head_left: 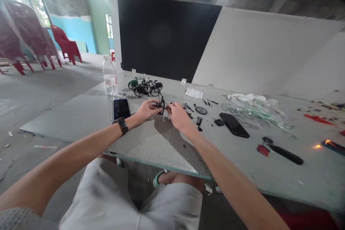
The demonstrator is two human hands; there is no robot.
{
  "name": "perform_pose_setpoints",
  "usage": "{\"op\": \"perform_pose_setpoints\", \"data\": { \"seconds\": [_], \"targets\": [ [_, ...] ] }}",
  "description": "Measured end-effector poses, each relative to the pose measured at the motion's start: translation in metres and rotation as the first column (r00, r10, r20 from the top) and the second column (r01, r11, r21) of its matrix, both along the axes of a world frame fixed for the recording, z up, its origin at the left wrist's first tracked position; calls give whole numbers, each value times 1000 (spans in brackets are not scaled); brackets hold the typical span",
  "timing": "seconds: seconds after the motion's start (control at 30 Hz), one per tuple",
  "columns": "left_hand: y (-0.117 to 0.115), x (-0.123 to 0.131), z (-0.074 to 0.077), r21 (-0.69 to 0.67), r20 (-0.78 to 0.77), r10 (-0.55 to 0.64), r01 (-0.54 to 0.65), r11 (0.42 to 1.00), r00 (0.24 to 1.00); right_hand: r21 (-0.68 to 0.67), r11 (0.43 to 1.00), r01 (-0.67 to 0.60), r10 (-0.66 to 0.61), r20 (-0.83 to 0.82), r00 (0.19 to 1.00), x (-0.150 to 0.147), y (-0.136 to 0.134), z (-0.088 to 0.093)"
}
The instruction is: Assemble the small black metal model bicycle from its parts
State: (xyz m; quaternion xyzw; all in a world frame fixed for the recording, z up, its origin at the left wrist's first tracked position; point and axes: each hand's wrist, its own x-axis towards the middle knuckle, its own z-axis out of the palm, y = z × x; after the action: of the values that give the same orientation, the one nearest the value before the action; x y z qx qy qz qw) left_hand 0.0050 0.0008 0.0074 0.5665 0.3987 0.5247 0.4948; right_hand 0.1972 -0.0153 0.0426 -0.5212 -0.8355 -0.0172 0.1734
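Observation:
A small black model bicycle part [161, 103], with a wheel and upright fork, stands between my hands above the table. My left hand [147, 109] is closed on it from the left, thumb and fingers pinching. From the right, my right hand [178, 114] has its fingertips pinched together close to the wheel; whatever they hold is too small to make out. Behind them stand finished-looking model bicycles, a black one [148, 90] and a green one [134, 83]. Right of my right hand lie a loose wheel [201, 110] and several small black parts [199, 120].
A water bottle [109, 75] and a phone [121, 109] are on the left of the table [81, 115]. To the right are another phone [234, 125], clear plastic wrapping [269, 115], a black-handled tool [285, 153] and a paper sheet [194, 93]. A dark panel [167, 36] stands behind.

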Motion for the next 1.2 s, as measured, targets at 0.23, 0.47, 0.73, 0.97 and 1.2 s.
{"op": "perform_pose_setpoints", "data": {
  "seconds": [0.23,0.47,0.73,0.97,1.2],
  "targets": [
    [-3,-3,1,139,-131,-4,22,990,991,-15,999,28,-28,-18,999,-1,1,-1],
    [-2,-3,1,159,-118,-18,37,987,993,-45,999,26,-29,-71,997,-1,1,0],
    [-2,-7,-1,215,-171,-49,86,973,984,-94,996,-2,-11,-144,989,0,1,2],
    [-2,-7,1,194,-165,-46,78,978,985,-175,982,-76,30,-250,968,5,5,6],
    [-8,-5,8,54,-124,-8,14,998,992,-50,994,-99,89,-183,979,9,3,6]
  ]
}}
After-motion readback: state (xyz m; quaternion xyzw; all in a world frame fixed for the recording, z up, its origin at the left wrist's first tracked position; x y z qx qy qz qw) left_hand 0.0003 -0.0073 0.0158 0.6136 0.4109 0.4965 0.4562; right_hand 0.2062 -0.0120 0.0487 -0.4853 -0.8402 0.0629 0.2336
